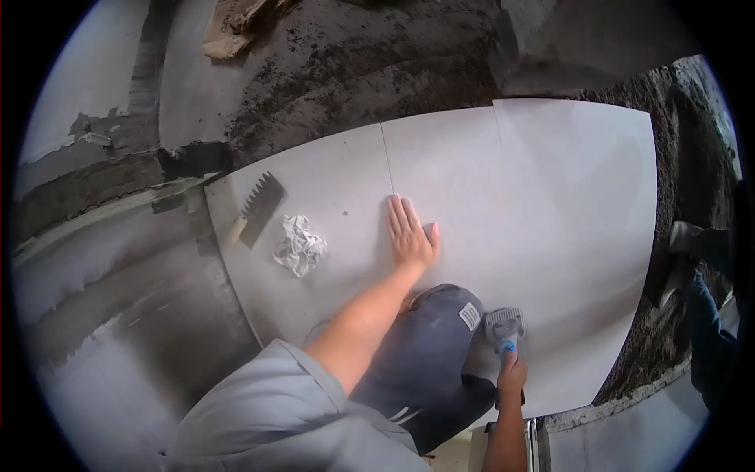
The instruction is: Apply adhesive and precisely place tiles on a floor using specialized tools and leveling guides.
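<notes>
My left hand (413, 240) lies flat, fingers stretched out, on a large pale floor tile (448, 165), beside the joint with the tile to its left. Below and to the right, my right hand (513, 376) is wrapped round the handle of a grey handheld tile vibrator (504, 324) with a blue part on its neck. Its wide ribbed head is at the tile surface, next to my bent knee; whether it presses on the tile I cannot tell. A notched trowel (265, 209) and a crumpled white wad (300, 246) lie on the left tile.
Dark loose mortar (362, 59) borders the tiles at the far side and along the right. A torn brown paper bag (236, 31) lies at the far left. At the right rim stand another person's shoes and trouser legs (712, 315). A grey step edge (118, 204) runs along the left.
</notes>
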### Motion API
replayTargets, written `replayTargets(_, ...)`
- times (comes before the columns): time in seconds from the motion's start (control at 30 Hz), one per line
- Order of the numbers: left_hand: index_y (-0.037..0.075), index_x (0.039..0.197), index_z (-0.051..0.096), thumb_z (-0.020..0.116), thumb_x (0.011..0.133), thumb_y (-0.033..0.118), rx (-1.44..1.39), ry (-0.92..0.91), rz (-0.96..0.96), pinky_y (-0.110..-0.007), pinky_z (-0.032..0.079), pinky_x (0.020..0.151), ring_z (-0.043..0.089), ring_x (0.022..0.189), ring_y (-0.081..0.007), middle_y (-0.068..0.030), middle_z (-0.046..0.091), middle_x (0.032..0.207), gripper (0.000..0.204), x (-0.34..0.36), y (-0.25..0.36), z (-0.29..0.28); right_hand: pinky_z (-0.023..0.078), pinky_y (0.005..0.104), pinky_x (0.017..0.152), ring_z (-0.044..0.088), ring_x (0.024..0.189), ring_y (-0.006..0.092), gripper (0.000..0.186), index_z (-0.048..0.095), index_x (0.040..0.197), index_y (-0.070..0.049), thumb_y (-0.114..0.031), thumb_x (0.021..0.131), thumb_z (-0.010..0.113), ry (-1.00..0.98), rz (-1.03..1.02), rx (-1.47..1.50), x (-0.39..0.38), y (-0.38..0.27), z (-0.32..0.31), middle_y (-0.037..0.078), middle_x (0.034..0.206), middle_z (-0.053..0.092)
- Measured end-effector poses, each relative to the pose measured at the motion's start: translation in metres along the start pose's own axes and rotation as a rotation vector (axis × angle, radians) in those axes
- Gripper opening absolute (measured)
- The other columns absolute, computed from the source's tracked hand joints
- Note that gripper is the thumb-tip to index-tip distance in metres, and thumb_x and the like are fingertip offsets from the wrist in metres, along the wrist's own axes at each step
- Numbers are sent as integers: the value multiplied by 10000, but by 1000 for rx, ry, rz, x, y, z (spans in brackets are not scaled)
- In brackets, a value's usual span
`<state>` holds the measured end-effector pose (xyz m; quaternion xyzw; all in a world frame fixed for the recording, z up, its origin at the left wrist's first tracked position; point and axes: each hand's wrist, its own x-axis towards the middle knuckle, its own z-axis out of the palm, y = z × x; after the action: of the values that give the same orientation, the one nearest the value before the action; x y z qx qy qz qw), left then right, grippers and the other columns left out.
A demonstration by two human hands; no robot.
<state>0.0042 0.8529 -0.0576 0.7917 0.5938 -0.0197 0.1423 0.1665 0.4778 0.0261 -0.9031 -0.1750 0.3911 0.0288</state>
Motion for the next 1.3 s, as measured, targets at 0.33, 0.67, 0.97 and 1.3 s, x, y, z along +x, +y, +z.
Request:
replayTargets(0.33,-195,1496,139,453,941,423,55,129,113,-543,70,1231,45,1513,-496,-388,85,1593,888,1,-2,19,473,531,743,620,814,513,769,684,818,53,-639,987,394,-3,-44,48,40,-70,-37,322,791,624)
replayTargets(0.67,-200,1491,168,394,976,468,30,277,176,-546,76,1226,58,1507,-508,-412,108,1576,873,0,-15,43,463,384,543,527,541,218,933,593,728,4,-868,877,296,-55,232,602,78,-140,-47,135,658,537)
replayTargets(0.97,-186,1487,211,407,977,567,49,254,416,-544,55,1228,68,1503,-511,-414,137,1568,931,-5,-22,53,418,315,476,493,459,142,834,563,731,-61,-852,880,344,-26,285,662,-5,-32,3,46,560,493)
replayTargets(1.3,-111,1536,181,519,952,544,67,-273,1360,-559,79,1221,62,1526,-452,-319,93,1626,941,-194,-66,55,422,313,476,509,453,165,829,557,693,-84,-839,908,288,105,622,1087,-190,96,168,46,548,519)
